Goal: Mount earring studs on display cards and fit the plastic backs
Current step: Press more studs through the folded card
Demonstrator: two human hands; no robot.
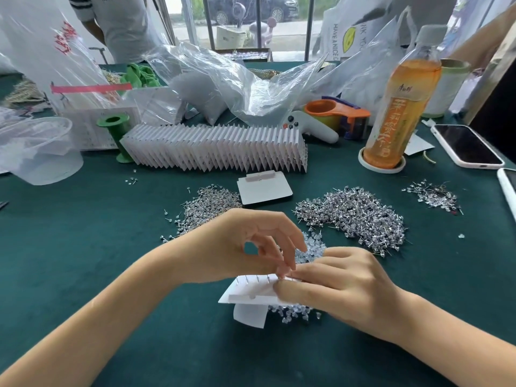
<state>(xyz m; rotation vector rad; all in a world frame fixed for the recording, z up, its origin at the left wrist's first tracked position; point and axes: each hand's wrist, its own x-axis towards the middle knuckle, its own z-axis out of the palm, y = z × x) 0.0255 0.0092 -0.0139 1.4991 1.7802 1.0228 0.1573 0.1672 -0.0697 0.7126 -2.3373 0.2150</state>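
A white display card (251, 291) is held face down just above a green felt table (83, 233), with a row of thin stud posts (257, 279) poking up along its far edge. Clear plastic backs (296, 312) are heaped under and just beyond the card. Beyond the card, two piles of silver studs (354, 216) are spread, with a blank card (264, 191) between them and a long row of finished cards (217, 146) farther back. Still farther, crumpled plastic bags and a window are seen. The left hand (237, 244) is arched over the card, thumb and fingertips pinched at a post. The right hand (340, 286) is curled around the card's right edge.
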